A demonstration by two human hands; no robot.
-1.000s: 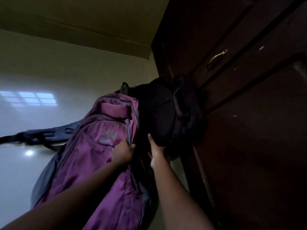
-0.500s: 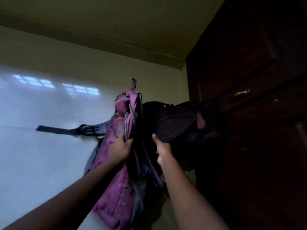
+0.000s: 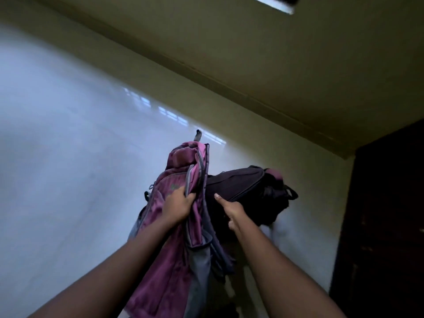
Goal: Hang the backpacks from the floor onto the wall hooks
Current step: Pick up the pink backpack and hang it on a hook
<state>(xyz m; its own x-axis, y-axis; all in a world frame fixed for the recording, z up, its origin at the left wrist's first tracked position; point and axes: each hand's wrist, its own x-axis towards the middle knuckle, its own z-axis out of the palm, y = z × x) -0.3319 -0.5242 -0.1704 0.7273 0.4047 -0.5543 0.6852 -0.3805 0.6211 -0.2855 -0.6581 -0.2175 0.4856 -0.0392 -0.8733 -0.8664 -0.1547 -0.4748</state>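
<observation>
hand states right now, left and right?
Left hand: closed, gripping the purple backpack by its front.
Right hand: thumb on the black backpack; fingers hidden, grip cannot be told.

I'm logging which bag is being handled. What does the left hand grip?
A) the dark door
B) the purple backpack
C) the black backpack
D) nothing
B: the left hand curls its fingers round a fold of the purple backpack; the right hand touches the black backpack.

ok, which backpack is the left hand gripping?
The purple backpack; the left hand grips its front fabric. The black backpack is to its right.
</observation>
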